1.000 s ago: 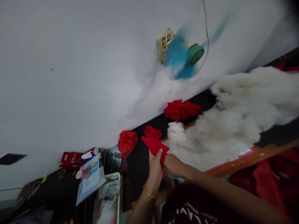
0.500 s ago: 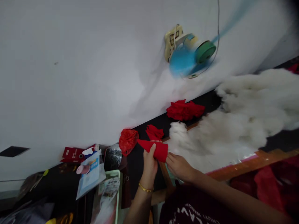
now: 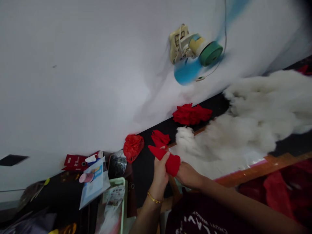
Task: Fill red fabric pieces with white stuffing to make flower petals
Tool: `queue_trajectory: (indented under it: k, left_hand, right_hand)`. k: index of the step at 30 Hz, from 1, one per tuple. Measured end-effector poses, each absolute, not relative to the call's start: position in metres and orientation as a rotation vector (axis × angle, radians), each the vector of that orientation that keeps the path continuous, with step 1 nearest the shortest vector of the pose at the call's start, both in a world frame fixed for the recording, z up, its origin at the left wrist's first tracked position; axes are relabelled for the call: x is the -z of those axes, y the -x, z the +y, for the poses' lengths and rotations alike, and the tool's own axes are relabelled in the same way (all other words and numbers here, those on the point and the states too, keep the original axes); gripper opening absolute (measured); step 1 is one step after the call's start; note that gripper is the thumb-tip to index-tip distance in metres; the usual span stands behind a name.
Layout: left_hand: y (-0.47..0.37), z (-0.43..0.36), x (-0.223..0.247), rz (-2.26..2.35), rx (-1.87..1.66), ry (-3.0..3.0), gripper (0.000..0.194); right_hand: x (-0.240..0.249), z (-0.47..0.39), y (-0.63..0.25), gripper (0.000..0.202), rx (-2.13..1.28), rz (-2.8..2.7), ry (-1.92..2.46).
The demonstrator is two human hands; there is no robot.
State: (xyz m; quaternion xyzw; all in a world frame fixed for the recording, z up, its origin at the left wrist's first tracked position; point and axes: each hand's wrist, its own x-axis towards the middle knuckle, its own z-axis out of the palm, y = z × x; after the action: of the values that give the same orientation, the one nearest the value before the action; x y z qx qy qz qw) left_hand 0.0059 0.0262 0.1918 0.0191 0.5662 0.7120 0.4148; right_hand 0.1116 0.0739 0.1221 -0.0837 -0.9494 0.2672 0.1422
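My left hand (image 3: 161,169) is gripping a red cone (image 3: 173,164); my right hand (image 3: 188,175) (grip unclear) is touching its wide end.

Dim light, soft shadows on wall (image 3: 85,81), blurry fan blades (image 3: 187,72).

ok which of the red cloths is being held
The cone: the left hand grips it, the right hand is at its wide end; the small cloth and larger pile beyond lie on the table.
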Motion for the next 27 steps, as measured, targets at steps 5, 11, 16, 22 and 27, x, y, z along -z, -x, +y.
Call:
queue_trajectory:
  k: [5,11,16,22,27]
  left_hand:
    - [0.013,0.029,-0.189,1.389,-1.835,0.163,0.038]
    - [0.015,0.033,-0.184,1.292,-1.806,0.171,0.03]
    - [0.008,0.036,-0.175,1.313,-1.834,0.065,0.04]
    - [0.0,0.035,-0.188,1.256,-1.773,-0.112,0.051]
    - [-0.003,0.033,-0.197,1.227,-1.729,-0.163,0.053]
  right_hand:
    - [-0.122,0.074,-0.141,0.044,-0.599,-2.6,0.178]
    - [-0.135,0.083,-0.133,0.032,-0.502,-2.402,0.201]
    - [-0.137,0.078,-0.124,0.025,-0.631,-2.423,0.179]
    - [-0.135,0.084,-0.129,0.025,-0.571,-2.424,0.212]
    - [-0.123,0.082,-0.119,0.035,-0.728,-2.491,0.179]
